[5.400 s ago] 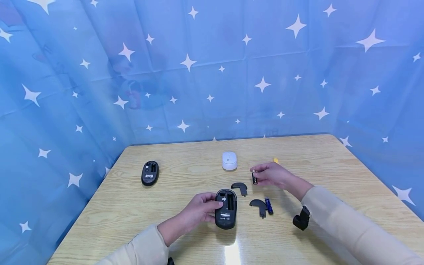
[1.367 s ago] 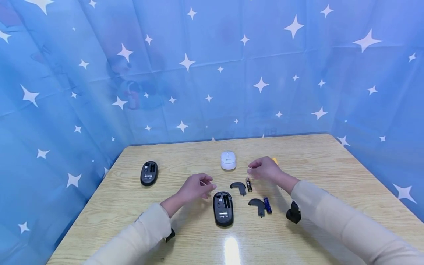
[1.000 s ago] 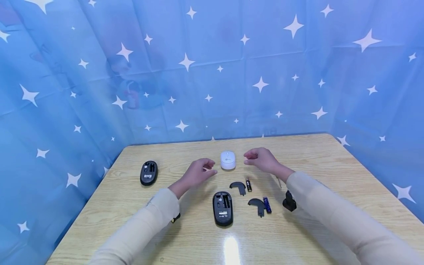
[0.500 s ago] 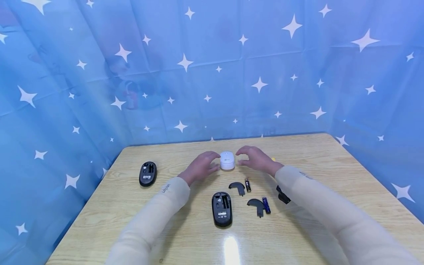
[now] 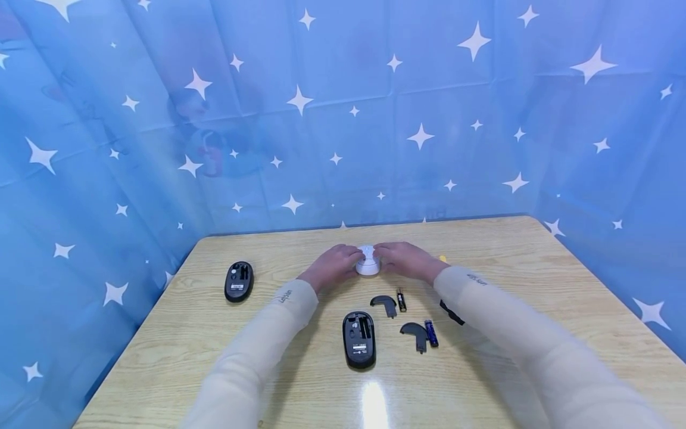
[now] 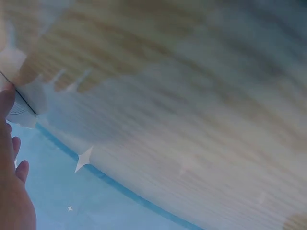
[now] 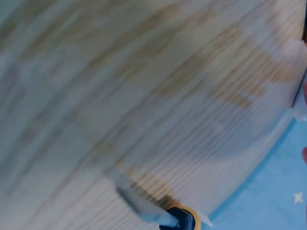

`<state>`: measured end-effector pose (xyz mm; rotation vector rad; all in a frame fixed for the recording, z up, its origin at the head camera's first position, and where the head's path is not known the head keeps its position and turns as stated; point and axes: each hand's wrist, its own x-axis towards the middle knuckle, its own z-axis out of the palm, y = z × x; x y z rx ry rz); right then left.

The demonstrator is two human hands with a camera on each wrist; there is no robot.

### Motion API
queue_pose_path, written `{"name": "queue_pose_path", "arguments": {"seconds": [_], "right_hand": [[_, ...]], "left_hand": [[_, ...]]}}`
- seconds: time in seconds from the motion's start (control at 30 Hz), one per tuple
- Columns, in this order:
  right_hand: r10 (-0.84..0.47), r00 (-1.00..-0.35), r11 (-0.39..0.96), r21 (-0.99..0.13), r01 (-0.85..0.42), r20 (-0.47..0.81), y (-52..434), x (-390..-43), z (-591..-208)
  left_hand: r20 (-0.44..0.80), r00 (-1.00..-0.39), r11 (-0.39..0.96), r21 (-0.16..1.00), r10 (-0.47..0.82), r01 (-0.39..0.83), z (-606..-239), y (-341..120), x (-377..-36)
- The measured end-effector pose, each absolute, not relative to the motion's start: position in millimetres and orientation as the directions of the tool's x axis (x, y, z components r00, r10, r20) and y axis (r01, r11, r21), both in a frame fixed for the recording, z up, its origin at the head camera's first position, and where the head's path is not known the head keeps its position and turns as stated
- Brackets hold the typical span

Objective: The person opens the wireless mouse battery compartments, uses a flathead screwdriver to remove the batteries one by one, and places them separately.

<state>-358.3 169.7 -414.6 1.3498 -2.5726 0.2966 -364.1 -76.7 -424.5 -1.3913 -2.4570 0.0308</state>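
Observation:
A white computer mouse (image 5: 367,269) stands toward the back of the table, buttons facing away. My left hand (image 5: 333,266) grips its left side, and my right hand (image 5: 408,260) grips the right side, fingertips over the top. In the left wrist view, fingers (image 6: 6,98) lie against the white mouse (image 6: 23,106) beside its dark seam. Nearer me a black mouse (image 5: 359,350) lies upside down with its battery bay uncovered. Right of it are two dark battery covers, one farther back (image 5: 383,302) and one closer (image 5: 415,331), with a black battery (image 5: 401,300) and a blue battery (image 5: 431,333).
Another black mouse (image 5: 238,282) lies belly-up at the left, its bay uncovered. Beyond my right wrist shows a yellow end (image 5: 443,258); the right wrist view has a screwdriver (image 7: 148,208) with a dark and yellow handle. A blue starry curtain (image 5: 343,119) hangs behind the table.
The right hand has let go of the black battery, and the left hand has set the black mouse down. Both hands have moved forward and closed in on the white mouse from either side.

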Motion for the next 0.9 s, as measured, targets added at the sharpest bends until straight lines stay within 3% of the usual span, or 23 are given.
{"name": "queue_pose_path", "arguments": {"seconds": [0.33, 0.9], "right_hand": [[-0.778, -0.586, 0.601, -0.004, -0.799, 0.225, 164.1, -363.5, -421.2], [-0.705, -0.703, 0.694, -0.113, -0.711, 0.094, 156.1, -361.2, -424.4]], "left_hand": [[0.192, -0.499, 0.530, -0.181, 0.845, 0.828, -419.9, -73.8, -362.8], [0.146, -0.489, 0.509, -0.304, 0.860, 0.805, -422.5, -75.0, -362.1]]}}
